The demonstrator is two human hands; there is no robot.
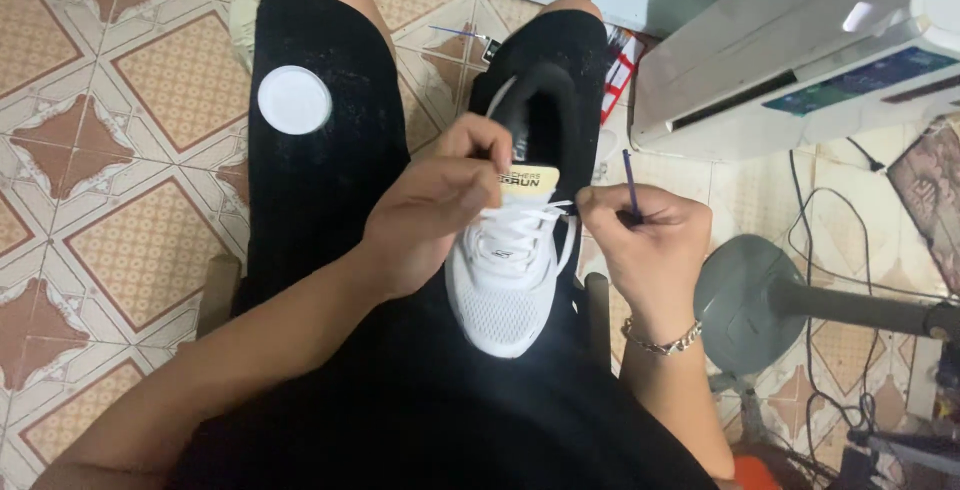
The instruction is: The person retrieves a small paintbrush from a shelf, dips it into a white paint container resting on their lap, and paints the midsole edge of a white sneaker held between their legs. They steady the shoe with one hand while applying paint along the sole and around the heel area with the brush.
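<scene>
A white mesh sneaker (pixel 503 290) with a black lining rests on my right thigh, toe pointing toward me. My left hand (pixel 430 215) grips the shoe's tongue near its cream label, fingers curled over the top. My right hand (pixel 640 250), with a chain bracelet at the wrist, pinches a thin blue stick-like tool (pixel 630 182) that points up, just beside the white laces (pixel 525 225). A round white lid (pixel 294 100) lies on my left thigh on the black shorts.
A white machine housing (pixel 800 40) stands at upper right. A grey fan base (pixel 745 300) with its pole and black cables lies on the patterned tile floor (pixel 120 180) at right. Shoes sit on a pale mat at the top.
</scene>
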